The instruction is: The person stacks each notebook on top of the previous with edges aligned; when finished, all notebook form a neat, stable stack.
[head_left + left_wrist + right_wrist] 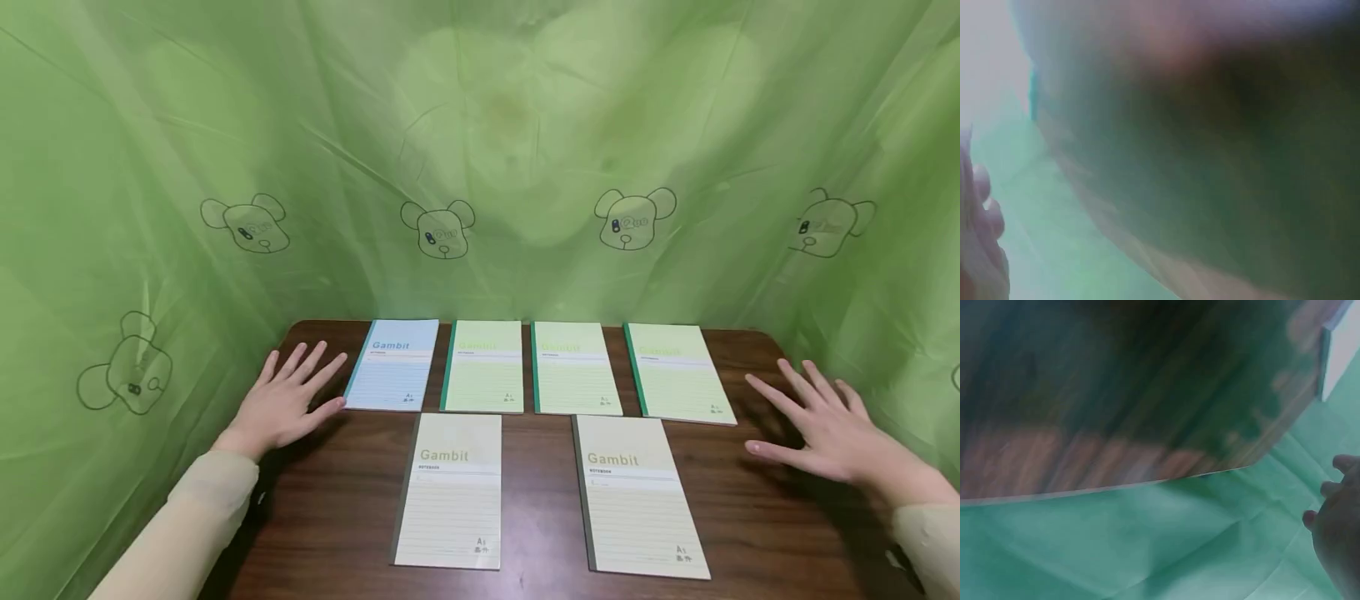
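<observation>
My left hand (288,404) has its fingers spread near the table's left edge, thumb tip beside a blue notebook (393,367). Off to the right, my right hand (825,421) is also spread, apart from the nearest green notebook (681,375). Two more green notebooks (483,368) (576,371) stand between these in the back row. In front lie two cream notebooks with grey spines, one left (450,500) and one right (637,508). Neither hand holds anything. The left wrist view is blurred, with some fingers (991,219) at its left edge.
The brown wooden table (540,500) has rounded back corners. A green curtain (517,125) with mouse-head drawings hangs behind it and at both sides. A notebook corner (1341,353) shows at the upper right of the right wrist view.
</observation>
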A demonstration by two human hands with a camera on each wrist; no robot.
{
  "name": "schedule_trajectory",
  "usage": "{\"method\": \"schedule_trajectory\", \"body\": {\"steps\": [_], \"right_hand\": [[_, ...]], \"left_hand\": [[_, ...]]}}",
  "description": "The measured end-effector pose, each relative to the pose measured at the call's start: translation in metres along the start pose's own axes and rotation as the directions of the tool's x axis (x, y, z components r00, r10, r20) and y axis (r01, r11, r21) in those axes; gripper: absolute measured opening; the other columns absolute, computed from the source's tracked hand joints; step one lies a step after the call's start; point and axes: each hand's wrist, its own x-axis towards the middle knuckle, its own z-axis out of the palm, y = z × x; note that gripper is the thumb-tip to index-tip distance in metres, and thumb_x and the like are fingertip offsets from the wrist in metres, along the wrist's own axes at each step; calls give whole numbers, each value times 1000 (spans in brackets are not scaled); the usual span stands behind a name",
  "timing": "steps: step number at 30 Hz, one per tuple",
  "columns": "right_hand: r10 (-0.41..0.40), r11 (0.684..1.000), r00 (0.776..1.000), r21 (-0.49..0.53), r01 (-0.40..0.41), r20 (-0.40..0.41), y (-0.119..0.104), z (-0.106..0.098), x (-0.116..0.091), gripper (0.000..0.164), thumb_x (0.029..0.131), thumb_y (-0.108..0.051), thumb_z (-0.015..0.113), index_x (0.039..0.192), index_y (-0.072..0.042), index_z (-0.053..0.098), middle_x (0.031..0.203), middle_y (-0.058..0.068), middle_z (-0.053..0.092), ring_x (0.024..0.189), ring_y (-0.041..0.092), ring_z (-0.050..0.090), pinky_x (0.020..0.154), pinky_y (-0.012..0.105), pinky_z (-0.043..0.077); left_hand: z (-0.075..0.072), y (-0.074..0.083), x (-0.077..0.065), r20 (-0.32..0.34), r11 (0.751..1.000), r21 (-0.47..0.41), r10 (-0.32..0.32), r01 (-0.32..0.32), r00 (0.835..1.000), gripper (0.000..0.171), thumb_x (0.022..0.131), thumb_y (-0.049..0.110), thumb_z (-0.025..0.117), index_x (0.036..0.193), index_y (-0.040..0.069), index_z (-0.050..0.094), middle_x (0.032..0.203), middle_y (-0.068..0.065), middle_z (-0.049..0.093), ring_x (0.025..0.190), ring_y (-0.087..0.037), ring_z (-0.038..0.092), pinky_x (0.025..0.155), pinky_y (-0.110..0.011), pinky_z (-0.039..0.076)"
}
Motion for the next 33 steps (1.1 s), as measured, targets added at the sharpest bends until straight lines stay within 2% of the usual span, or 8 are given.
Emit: {"method": "schedule_trajectory", "body": {"steps": [5,13,18,23,27,29,31,33], "right_hand": [[20,997,1000,74,-20,3,-12,-9,19,111,90,-58,83,177,-33,18,181,25,5,161,58,10,102,85,23],[116,959,992,267,-98,-53,-38,-14,45,105,94,-50,82,177,-27,21,180,28,9,153,67,20,94,84,23],[198,895,978,419,-154,-61,-52,-3,46,100,100,-43,77,177,-17,19,175,36,15,152,71,17,102,91,20],[321,808,945,540,-235,-69,-56,9,48,88,109,-42,66,176,-9,18,168,40,30,145,68,35,103,83,34],[468,711,882,617,-339,-55,-61,16,47,78,113,-46,57,171,-3,29,158,36,48,135,58,51,98,54,48],[552,630,833,674,-386,-38,-63,20,46,73,112,-48,58,167,-2,39,146,23,63,127,41,62,90,35,50],[617,480,787,789,-383,8,-63,24,44,60,111,-45,61,158,-9,54,129,3,74,112,20,69,78,20,45],[645,255,761,922,-292,63,-62,27,41,44,111,-39,65,147,-14,66,113,-13,76,99,7,69,73,16,47]], "left_hand": [[-8,40,32,16,1000,-3,-21,21,1000,84,107,76,40,176,30,26,182,-16,17,166,-48,11,129,-72,1],[-21,151,93,18,1000,11,-14,13,1000,86,105,81,30,176,35,20,180,-19,21,164,-51,16,130,-70,3],[-23,229,128,57,998,-59,25,-22,998,85,107,80,21,177,34,14,179,-20,19,163,-51,18,131,-67,9],[-23,293,154,35,965,-264,4,5,999,85,111,67,36,176,15,19,171,-30,34,159,-54,28,129,-62,26],[-13,336,174,-39,908,-419,-32,13,999,80,112,58,47,170,3,35,159,-28,53,148,-47,50,124,-52,40],[-7,357,182,-37,851,-524,-66,37,997,74,111,53,50,164,3,44,150,-23,63,138,-40,60,117,-47,48],[-4,378,189,1,755,-650,-115,88,993,65,110,47,55,158,4,53,140,-18,70,129,-34,66,109,-43,53],[0,397,193,49,643,-752,-165,145,985,57,109,44,57,153,7,59,130,-10,76,120,-27,71,101,-38,57]]}}
